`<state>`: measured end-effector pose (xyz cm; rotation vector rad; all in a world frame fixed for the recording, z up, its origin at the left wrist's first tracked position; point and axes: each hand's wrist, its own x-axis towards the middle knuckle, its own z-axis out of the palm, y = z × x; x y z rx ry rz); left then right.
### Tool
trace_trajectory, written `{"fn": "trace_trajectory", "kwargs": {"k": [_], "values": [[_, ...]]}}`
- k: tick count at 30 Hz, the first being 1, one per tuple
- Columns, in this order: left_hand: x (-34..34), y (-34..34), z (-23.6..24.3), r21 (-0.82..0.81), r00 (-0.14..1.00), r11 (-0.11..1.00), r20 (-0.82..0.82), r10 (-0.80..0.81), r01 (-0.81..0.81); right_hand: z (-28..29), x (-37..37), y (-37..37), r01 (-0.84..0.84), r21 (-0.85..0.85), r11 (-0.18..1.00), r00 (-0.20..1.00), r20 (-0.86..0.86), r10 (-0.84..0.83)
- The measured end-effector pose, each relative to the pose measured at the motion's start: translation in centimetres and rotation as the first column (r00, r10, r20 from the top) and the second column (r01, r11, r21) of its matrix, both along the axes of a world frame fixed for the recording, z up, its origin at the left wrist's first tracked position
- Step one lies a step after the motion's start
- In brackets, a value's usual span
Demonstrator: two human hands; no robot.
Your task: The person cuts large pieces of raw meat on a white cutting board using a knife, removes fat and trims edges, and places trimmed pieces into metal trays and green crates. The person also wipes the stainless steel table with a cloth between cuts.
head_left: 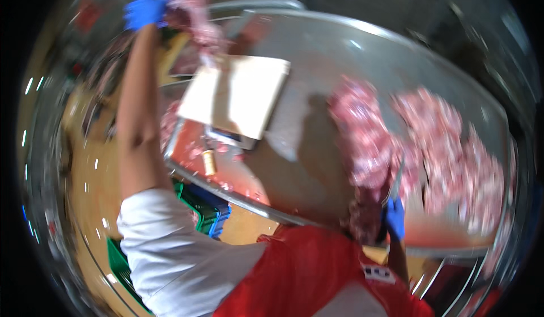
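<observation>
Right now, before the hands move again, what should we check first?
1. Left hand grips the raw meat piece firmly: ok, blue-gloved fingers are closed on it, arm stretched far out.
2. Right hand controls the knife: ok, held blade up near the meat pile.
3. Knife away from the left hand: ok, the hands are far apart.
4. Cutting board flat on the steel table: cannot tell, the picture is blurred.
5. Both gloves on: ok.
</observation>
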<state>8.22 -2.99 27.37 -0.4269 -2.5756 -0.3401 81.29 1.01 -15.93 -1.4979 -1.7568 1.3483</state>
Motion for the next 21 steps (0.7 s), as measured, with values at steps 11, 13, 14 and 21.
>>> {"fn": "trace_trajectory", "kwargs": {"k": [11, 13, 14, 21], "values": [[20.7, 21.9, -43.2, 0.534, 0.044, 0.607, 0.729, -0.683, 0.589, -1.6, 3.5, -6.4, 0.394, 0.072, 0.916, 0.914, 0.071, -0.399], [22.1, 24.2, -45.8, 0.642, 0.025, 0.645, 0.7, -0.713, 0.415, -1.8, 4.1, -8.8, 0.423, 0.056, 0.904, 0.903, 0.057, -0.426], [21.7, 25.7, -47.3, 0.647, -0.078, 0.675, 0.74, -0.668, 0.356, -1.9, 4.2, -9.7, 0.425, 0.05, 0.904, 0.903, 0.042, -0.428], [22.6, 32.7, -51.9, 0.682, -0.428, 0.626, 0.728, -0.535, 0.377, -2.6, 2.0, -9.9, 0.407, -0.151, 0.901, 0.885, -0.18, -0.43]]}}
